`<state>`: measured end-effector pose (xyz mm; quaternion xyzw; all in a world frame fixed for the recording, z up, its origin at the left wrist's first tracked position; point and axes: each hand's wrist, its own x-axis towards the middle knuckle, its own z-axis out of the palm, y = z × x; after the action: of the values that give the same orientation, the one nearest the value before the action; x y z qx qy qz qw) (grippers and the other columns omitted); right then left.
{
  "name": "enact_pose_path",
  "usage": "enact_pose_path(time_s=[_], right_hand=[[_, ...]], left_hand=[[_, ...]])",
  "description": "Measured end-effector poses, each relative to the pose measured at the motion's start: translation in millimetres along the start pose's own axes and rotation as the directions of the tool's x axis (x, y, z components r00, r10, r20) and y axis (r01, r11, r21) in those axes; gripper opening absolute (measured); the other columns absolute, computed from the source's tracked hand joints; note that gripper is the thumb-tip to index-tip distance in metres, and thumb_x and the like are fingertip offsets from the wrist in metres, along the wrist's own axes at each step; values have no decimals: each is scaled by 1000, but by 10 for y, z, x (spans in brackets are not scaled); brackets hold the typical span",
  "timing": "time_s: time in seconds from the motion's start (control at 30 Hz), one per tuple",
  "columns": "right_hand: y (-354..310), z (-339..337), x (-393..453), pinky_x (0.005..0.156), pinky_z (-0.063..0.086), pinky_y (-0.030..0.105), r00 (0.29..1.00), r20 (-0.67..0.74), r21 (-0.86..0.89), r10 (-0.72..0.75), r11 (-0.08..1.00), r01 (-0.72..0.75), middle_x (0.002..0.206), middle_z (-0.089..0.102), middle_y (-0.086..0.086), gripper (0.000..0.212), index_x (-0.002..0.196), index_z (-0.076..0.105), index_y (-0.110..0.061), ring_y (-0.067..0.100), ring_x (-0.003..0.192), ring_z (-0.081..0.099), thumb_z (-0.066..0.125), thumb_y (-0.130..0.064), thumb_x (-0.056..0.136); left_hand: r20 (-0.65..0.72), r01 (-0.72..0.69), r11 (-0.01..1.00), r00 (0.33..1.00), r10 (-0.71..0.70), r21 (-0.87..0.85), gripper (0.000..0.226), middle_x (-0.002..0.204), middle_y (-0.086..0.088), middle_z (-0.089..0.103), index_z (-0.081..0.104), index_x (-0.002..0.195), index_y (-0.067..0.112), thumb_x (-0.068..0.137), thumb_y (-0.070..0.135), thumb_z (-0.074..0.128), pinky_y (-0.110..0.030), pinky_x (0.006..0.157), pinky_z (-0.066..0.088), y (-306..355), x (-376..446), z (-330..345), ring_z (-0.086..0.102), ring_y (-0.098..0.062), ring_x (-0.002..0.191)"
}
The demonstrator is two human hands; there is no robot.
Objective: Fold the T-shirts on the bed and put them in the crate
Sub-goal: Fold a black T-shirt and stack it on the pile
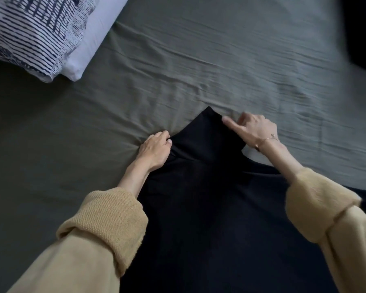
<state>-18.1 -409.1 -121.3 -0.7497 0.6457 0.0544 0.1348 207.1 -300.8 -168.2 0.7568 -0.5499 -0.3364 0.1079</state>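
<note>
A black T-shirt (207,197) lies on the grey-green bed sheet (199,66), running from the bottom edge of the view up to a narrow folded end near the middle. My left hand (155,149) pinches the shirt's left edge at that far end, fingers curled round the cloth. My right hand (251,129) holds the right edge of the same end, thumb stretched along the fabric and fingers curled behind it. Both forearms wear rolled-up tan sweater sleeves. No crate is in view.
Two pillows sit at the top left: a navy-and-white striped one (30,32) and a plain white one (89,45) beside it. A dark blurred shape (363,28) fills the top right corner. Wrinkled sheet stretches beyond the shirt.
</note>
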Motion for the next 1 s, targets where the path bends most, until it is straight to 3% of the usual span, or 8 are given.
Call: enact_pose_path(time_s=[0.13,0.33,0.43,0.53,0.63,0.73,0.83,1.0], right_hand=[[124,157,-181,70,39,34,987,62,-72,-146,986,151,104,61,7,53,98,49,-12,29,99,57,48,-63,85],[182,103,-263,71,37,20,1000,-6,579,-1,815,4,91,55,5,48,104,50,-6,20,81,51,80,-26,72],[225,64,-389,74,36,24,971,42,540,235,812,-220,96,58,6,54,108,50,-9,20,91,52,76,-41,73],[127,102,-547,73,43,32,925,88,396,370,839,-374,86,62,12,55,71,56,-11,28,87,58,65,-65,71],[16,228,-586,64,50,31,909,127,393,397,821,-414,74,67,13,44,61,59,-11,24,70,65,68,-52,74],[-29,315,-580,55,53,28,865,247,644,437,592,-484,71,65,8,11,80,59,-11,13,51,63,61,-21,84],[-11,372,-616,49,50,25,813,365,793,454,306,-527,73,61,6,18,76,47,-18,16,55,63,57,-7,87],[-75,436,-750,70,55,42,847,59,746,529,540,-389,89,64,9,25,98,40,-11,21,60,65,61,-21,89]], left_hand=[[-6,-3,1000,1000,3,11,13,116,-10,54,39,90,16,99,19,32,-38,90,33,-16,9,4,45,-28,113],[-20,3,1000,1000,-3,14,15,115,-9,54,39,87,13,99,19,32,-41,92,35,-19,7,18,44,-28,112],[-21,7,1000,1000,-7,15,15,116,-9,54,40,88,13,100,19,32,-42,94,36,-13,10,30,44,-28,114],[-20,10,1000,1000,-10,26,15,119,-8,54,42,92,13,100,20,31,-42,94,35,-4,6,34,43,-28,114],[-17,13,1000,1000,-12,27,17,121,-7,53,46,98,11,100,20,31,-41,95,34,2,-2,31,43,-27,116],[-15,16,1000,1000,-16,21,18,123,-6,53,46,100,11,100,20,31,-40,95,34,10,-10,27,42,-26,117],[-17,20,999,1000,-20,30,19,125,-6,52,47,102,10,100,21,31,-40,96,33,15,-14,30,41,-26,118],[-63,13,998,998,-9,68,25,127,-6,51,48,110,8,101,23,30,-42,94,33,10,-29,64,41,-26,121]])
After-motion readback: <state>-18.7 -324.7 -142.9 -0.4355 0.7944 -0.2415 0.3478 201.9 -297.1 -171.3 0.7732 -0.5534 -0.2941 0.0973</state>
